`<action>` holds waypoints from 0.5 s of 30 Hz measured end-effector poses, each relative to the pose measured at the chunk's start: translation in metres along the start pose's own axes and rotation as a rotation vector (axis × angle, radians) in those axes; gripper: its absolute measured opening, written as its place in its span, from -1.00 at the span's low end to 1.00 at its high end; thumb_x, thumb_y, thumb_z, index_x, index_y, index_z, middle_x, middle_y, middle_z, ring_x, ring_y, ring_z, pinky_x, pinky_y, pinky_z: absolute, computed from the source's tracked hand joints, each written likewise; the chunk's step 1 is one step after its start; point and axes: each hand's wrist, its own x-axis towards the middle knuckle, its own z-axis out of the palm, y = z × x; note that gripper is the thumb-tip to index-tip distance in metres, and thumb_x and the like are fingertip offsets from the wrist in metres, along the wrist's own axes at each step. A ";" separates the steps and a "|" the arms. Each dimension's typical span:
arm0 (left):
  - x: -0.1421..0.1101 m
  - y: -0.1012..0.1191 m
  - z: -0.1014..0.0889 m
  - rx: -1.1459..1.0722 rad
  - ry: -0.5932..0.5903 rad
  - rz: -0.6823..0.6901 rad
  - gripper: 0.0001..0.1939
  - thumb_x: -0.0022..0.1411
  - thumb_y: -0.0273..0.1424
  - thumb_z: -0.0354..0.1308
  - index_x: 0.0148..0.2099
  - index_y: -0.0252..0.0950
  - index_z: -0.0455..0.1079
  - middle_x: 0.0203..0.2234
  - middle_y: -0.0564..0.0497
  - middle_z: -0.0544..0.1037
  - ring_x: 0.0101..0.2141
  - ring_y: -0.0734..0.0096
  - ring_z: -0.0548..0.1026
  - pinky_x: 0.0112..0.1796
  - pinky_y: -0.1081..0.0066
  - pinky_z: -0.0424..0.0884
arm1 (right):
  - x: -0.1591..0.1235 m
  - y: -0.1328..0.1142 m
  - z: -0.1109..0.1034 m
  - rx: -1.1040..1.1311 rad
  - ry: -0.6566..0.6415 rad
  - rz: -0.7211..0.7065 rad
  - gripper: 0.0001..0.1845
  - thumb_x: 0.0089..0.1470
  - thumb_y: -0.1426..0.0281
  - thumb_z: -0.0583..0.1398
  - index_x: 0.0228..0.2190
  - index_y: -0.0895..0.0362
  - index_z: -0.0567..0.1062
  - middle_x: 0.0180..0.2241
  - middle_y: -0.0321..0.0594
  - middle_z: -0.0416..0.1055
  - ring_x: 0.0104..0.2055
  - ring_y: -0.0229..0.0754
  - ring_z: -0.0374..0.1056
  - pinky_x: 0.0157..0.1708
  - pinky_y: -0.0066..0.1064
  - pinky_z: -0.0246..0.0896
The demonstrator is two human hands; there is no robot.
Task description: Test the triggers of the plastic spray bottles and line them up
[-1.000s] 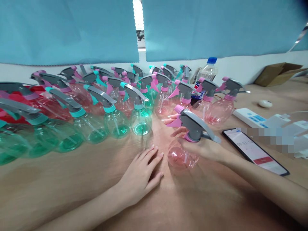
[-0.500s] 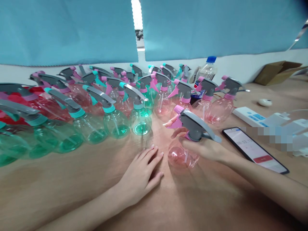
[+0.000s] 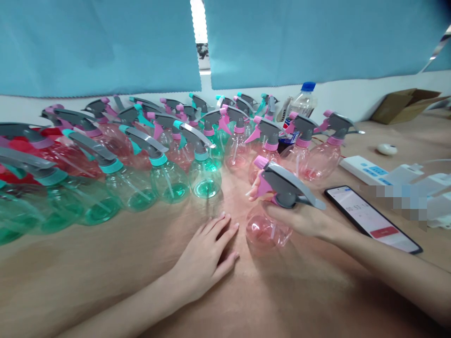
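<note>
My right hand [image 3: 296, 216] is wrapped round the neck of a pink spray bottle [image 3: 266, 230], with fingers at its pink trigger. The bottle has a grey head and a pink nozzle that points up and to the left; its clear pink body is at the tabletop. To its left, my left hand [image 3: 209, 249] lies flat on the wooden table [image 3: 141, 267], fingers spread, holding nothing. Just beyond that hand stands a green spray bottle [image 3: 205, 180] with a turquoise collar. Behind the held bottle is another pink spray bottle [image 3: 269, 136], partly hidden.
Several green and pink spray bottles crowd the left and back. A phone [image 3: 373, 218] showing a timer lies right of my right hand, near a white power strip [image 3: 366, 170]. Farther back are a blue-capped bottle [image 3: 306, 101], a white rounded object [image 3: 386, 149] and a cardboard box [image 3: 401, 105].
The fingers of my right hand have curled in against the trigger, which has moved back toward the bottle's neck. My left hand stays in place.
</note>
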 end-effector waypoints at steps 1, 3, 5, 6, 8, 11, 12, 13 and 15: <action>0.000 0.000 0.000 -0.003 -0.001 -0.001 -0.49 0.37 -0.24 0.00 0.28 -0.33 0.16 0.23 -0.23 0.24 0.22 0.03 0.18 0.14 0.00 0.20 | 0.000 0.000 0.000 0.017 0.003 0.001 -0.90 -0.18 0.42 0.09 -0.64 0.01 0.35 -0.69 -0.36 0.31 -0.59 -0.21 0.36 -0.54 -0.37 0.39; 0.000 0.000 0.000 -0.005 0.002 0.002 -0.49 0.37 -0.24 0.00 0.28 -0.34 0.16 0.23 -0.24 0.24 0.22 0.02 0.19 0.14 0.00 0.20 | 0.001 0.001 0.000 0.065 -0.009 0.025 -0.85 -0.19 0.43 0.09 -0.52 0.01 0.45 -0.61 -0.34 0.40 -0.50 -0.16 0.44 -0.47 -0.33 0.44; 0.000 0.000 0.000 0.000 0.008 0.005 -0.49 0.38 -0.24 -0.01 0.29 -0.34 0.16 0.23 -0.24 0.24 0.22 0.02 0.19 0.13 0.00 0.21 | 0.001 0.002 0.001 0.110 -0.033 0.037 -0.72 -0.19 0.45 0.09 -0.39 0.00 0.50 -0.56 -0.34 0.44 -0.46 -0.14 0.46 -0.45 -0.32 0.45; 0.000 0.000 0.000 0.005 0.011 0.006 -0.49 0.38 -0.24 -0.01 0.29 -0.34 0.16 0.23 -0.23 0.24 0.22 0.02 0.19 0.13 0.00 0.21 | 0.001 0.003 0.001 0.134 -0.039 0.033 -0.66 -0.18 0.46 0.08 -0.31 -0.01 0.51 -0.55 -0.33 0.45 -0.45 -0.15 0.47 -0.44 -0.32 0.45; -0.001 0.000 0.001 0.015 0.008 0.006 -0.49 0.38 -0.24 -0.02 0.29 -0.33 0.15 0.24 -0.23 0.23 0.22 0.02 0.18 0.13 0.00 0.21 | 0.000 0.004 0.002 0.181 -0.046 0.016 -0.56 -0.16 0.49 0.08 -0.19 -0.02 0.49 -0.52 -0.33 0.47 -0.41 -0.15 0.48 -0.40 -0.34 0.46; -0.001 0.000 0.000 0.020 -0.001 0.006 -0.49 0.39 -0.24 -0.03 0.29 -0.33 0.15 0.24 -0.23 0.23 0.22 0.03 0.18 0.14 -0.01 0.20 | -0.001 0.006 0.003 0.223 -0.055 0.022 -0.49 -0.14 0.50 0.10 -0.08 -0.01 0.43 -0.35 -0.28 0.52 -0.34 -0.16 0.50 -0.37 -0.36 0.48; -0.001 0.000 0.000 0.019 -0.004 0.005 -0.49 0.39 -0.24 -0.03 0.29 -0.33 0.15 0.24 -0.23 0.23 0.22 0.03 0.18 0.14 0.00 0.19 | -0.001 0.006 0.003 0.228 -0.055 0.027 -0.48 -0.12 0.49 0.10 -0.06 -0.01 0.42 -0.27 -0.26 0.53 -0.32 -0.16 0.51 -0.37 -0.36 0.48; -0.001 0.000 0.000 0.017 -0.005 0.003 -0.49 0.39 -0.24 -0.03 0.29 -0.33 0.15 0.24 -0.22 0.23 0.23 0.03 0.18 0.14 0.00 0.19 | -0.002 0.006 0.003 0.230 -0.052 0.028 -0.47 -0.12 0.48 0.10 -0.04 -0.01 0.40 -0.18 -0.24 0.51 -0.29 -0.16 0.51 -0.36 -0.36 0.48; 0.000 0.001 -0.001 0.012 -0.007 -0.001 -0.50 0.39 -0.24 -0.03 0.29 -0.33 0.15 0.24 -0.23 0.23 0.22 0.03 0.18 0.14 0.00 0.20 | -0.003 0.007 0.004 0.226 -0.053 0.024 -0.47 -0.10 0.47 0.11 -0.02 -0.02 0.39 -0.04 -0.23 0.46 -0.27 -0.16 0.51 -0.36 -0.37 0.49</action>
